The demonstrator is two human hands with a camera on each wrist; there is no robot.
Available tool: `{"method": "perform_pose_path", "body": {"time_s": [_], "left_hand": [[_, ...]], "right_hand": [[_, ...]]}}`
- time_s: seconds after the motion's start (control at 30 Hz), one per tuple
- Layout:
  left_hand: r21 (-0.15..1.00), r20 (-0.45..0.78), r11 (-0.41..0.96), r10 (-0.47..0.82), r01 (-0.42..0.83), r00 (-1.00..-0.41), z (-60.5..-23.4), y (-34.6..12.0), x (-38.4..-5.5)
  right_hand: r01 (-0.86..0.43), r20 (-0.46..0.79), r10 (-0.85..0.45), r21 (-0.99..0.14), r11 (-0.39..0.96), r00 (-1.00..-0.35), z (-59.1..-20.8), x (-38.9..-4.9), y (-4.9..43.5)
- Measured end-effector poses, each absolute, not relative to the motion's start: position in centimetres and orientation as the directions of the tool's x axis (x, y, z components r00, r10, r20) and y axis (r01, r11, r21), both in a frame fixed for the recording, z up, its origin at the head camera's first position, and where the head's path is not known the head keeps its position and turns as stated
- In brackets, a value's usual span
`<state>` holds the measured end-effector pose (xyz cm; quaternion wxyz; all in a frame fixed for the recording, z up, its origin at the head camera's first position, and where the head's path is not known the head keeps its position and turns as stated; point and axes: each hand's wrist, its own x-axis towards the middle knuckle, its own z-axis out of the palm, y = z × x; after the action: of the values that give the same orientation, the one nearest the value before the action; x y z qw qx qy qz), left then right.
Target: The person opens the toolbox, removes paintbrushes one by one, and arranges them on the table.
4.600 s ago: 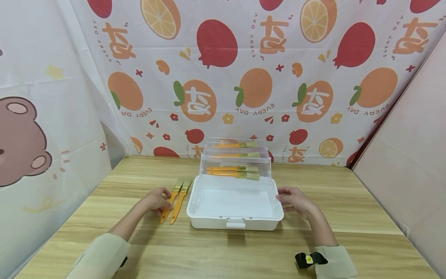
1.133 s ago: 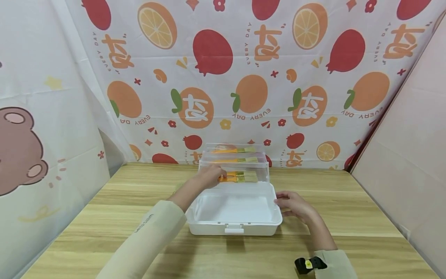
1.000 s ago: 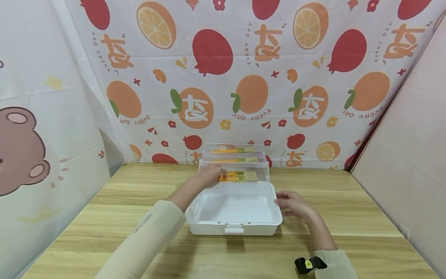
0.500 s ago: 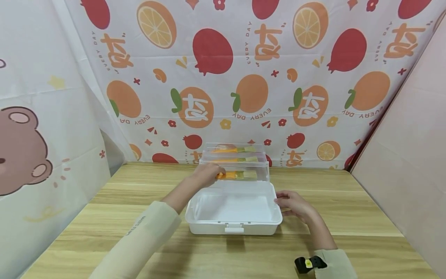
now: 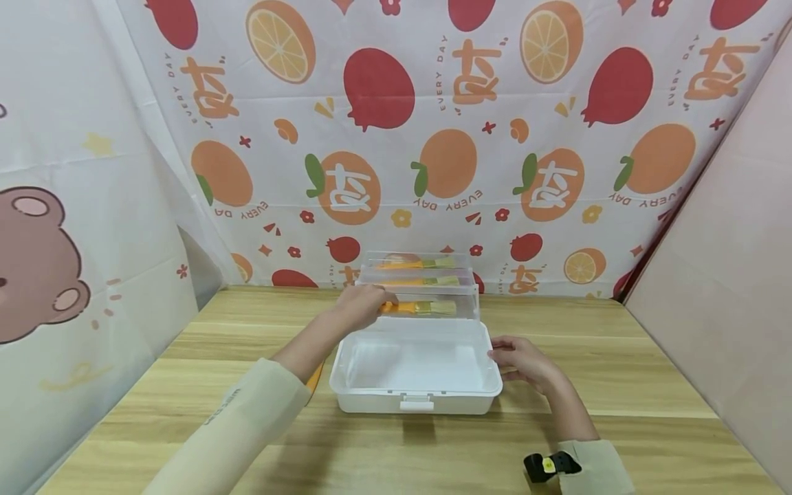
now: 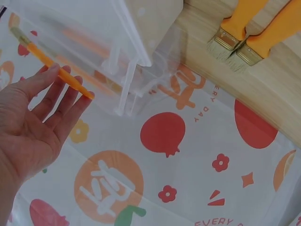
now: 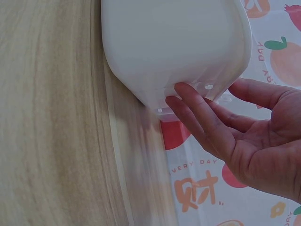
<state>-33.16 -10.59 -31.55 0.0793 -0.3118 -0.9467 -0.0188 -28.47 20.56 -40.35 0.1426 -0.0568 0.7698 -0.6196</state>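
My left hand (image 5: 364, 306) pinches an orange-handled paintbrush (image 5: 405, 307) between thumb and fingertips, in front of the lowest clear tier of the open white toolbox (image 5: 417, 402). In the left wrist view the paintbrush (image 6: 70, 80) slants beside the clear trays (image 6: 134, 61). More orange paintbrushes, one of them an upper paintbrush (image 5: 405, 264), lie in the upper tiers. My right hand (image 5: 526, 361) holds the box's right side near the rim. In the right wrist view its fingers (image 7: 197, 103) lie against the outer wall, with the thumb at the edge.
Two paintbrushes (image 6: 244, 40) lie on the wooden table (image 5: 588, 385) left of the box; in the head view the left sleeve (image 5: 266, 399) hides most of them. A fruit-print cloth (image 5: 396, 165) hangs close behind the box.
Earlier my left hand was at the two brushes on the table, then reached the lowest tier. Over the last second it moves slightly left and up with a paintbrush. The right hand stays put.
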Motion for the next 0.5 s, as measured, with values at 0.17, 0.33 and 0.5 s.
{"method": "perform_pose_path", "body": {"time_s": [0.17, 0.33, 0.5], "left_hand": [[-0.016, 0.162, 0.805, 0.588, 0.593, -0.793, -31.1, -11.2, -32.6], [-0.029, 0.160, 0.812, 0.579, 0.583, -0.799, -31.0, -12.1, -32.2], [-0.032, 0.140, 0.825, 0.562, 0.564, -0.815, -30.7, -12.9, -31.6]], "right_hand": [[0.091, -0.149, -0.258, -0.970, 0.225, -0.955, -40.3, -28.5, 20.6], [0.094, -0.153, -0.255, -0.969, 0.227, -0.955, -40.3, -28.4, 20.7], [0.093, -0.152, -0.260, -0.969, 0.228, -0.954, -40.3, -28.3, 20.7]]}}
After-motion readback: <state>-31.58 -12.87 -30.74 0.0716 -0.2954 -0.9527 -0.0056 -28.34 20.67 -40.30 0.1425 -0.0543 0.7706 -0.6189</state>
